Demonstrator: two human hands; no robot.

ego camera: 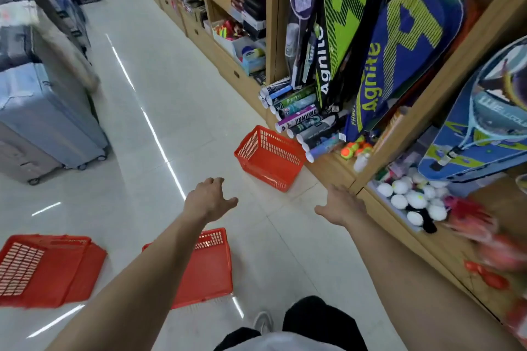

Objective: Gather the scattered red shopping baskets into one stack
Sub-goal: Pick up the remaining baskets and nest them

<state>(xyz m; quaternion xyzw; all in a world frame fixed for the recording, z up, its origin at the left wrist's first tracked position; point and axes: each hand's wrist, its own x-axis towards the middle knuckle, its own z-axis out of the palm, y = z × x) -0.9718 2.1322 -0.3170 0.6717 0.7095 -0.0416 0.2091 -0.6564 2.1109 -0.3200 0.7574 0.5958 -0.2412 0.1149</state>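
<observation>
Three red plastic shopping baskets lie apart on the shop floor. One basket (pixel 269 158) stands upright ahead, close to the right-hand shelving. A second basket (pixel 206 268) sits near my feet, partly hidden by my left forearm. The third basket (pixel 42 268) lies at the lower left, tilted on its side. My left hand (pixel 209 198) reaches forward with relaxed fingers and holds nothing. My right hand (pixel 340 204) is stretched out too, empty, fingers loose, just short of the far basket.
Wooden shelving (pixel 427 111) with racket covers, shuttlecock tubes (pixel 299 115) and a bin of white balls (pixel 410 196) lines the right side. Wheeled suitcases (pixel 48 122) stand along the left. The glossy tiled aisle (pixel 159 88) runs ahead between them.
</observation>
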